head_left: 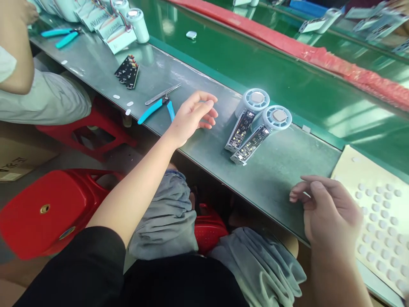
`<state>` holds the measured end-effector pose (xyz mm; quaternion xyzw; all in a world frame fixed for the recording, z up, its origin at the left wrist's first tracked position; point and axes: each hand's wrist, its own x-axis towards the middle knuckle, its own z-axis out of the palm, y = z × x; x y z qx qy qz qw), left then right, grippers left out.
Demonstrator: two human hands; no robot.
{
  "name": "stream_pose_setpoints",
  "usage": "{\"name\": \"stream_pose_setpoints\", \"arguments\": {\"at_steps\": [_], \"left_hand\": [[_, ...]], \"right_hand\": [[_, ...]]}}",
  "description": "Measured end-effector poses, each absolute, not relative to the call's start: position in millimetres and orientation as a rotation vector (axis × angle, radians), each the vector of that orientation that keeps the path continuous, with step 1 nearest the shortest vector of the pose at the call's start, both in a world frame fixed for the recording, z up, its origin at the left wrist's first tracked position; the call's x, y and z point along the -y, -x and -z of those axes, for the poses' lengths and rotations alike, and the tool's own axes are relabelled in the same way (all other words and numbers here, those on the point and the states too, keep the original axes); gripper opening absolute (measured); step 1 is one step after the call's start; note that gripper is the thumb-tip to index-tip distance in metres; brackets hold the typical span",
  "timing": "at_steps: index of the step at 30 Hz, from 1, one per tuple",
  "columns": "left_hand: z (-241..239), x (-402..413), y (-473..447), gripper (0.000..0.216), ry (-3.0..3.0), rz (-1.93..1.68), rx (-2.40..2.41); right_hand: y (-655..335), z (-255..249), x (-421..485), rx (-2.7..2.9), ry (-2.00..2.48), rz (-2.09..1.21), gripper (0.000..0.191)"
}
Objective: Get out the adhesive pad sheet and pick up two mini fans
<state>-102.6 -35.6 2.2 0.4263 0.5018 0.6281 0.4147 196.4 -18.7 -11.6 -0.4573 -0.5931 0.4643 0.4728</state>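
Note:
My left hand point(194, 117) hovers at the bench's near edge, palm to the right, fingers loosely bent and apart with nothing visible in them. Just left of it lie blue-handled cutting pliers point(153, 111) and metal tweezers point(162, 94). To its right, two light-blue handheld fan bodies point(256, 99) point(277, 117) lean side by side, each with a bare circuit board point(251, 145) along its handle. My right hand point(330, 209) is by the left edge of a pale sheet of round white pads point(377, 209). Its fingers are loosely curled, apart, and show nothing held.
Several black circuit boards point(128, 71) and more fan bodies point(137, 25) are farther left on the metal bench point(191, 145). A green conveyor belt point(223, 51) runs behind it. Another person's arm point(15, 47) is at left, above a red stool point(47, 209).

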Motion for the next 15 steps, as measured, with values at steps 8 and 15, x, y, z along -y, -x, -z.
{"name": "stream_pose_setpoints", "arguments": {"at_steps": [8,15], "left_hand": [[1,34,104,0.017,-1.145,-1.536,-1.433],[-3,45,92,0.021,-1.372,-1.359,-1.803]], "right_hand": [[-194,18,19,1.637,1.216,-1.036,0.020],[-177,13,15,1.955,1.330,-0.821,0.022]]}}
